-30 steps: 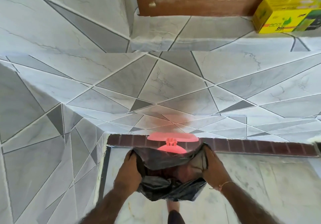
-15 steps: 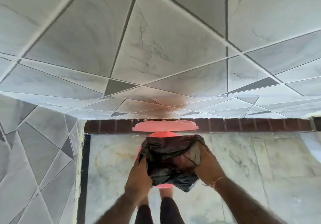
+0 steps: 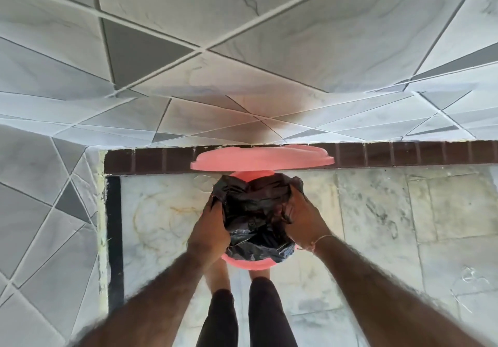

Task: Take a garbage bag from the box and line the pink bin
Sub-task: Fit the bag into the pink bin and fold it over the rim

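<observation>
The pink bin (image 3: pixel 249 264) stands on the marble floor against the wall, its round lid (image 3: pixel 262 158) swung up and open behind it. A crumpled black garbage bag (image 3: pixel 256 212) sits in the bin's mouth, hiding most of the rim. My left hand (image 3: pixel 208 235) grips the bag's left edge at the rim. My right hand (image 3: pixel 303 220) grips the bag's right edge. Only the near arc of the pink rim and a sliver at the back show. The box is out of view.
A tiled wall (image 3: pixel 242 64) rises right behind the bin, with a dark brown skirting strip (image 3: pixel 404 154) at its foot. A second tiled wall (image 3: pixel 40 212) closes the left side. My legs (image 3: pixel 242 317) stand just below the bin.
My view has tilted down and closer, so the yellow box has left the frame. Both hands have lowered the bag from above the bin into its mouth.
</observation>
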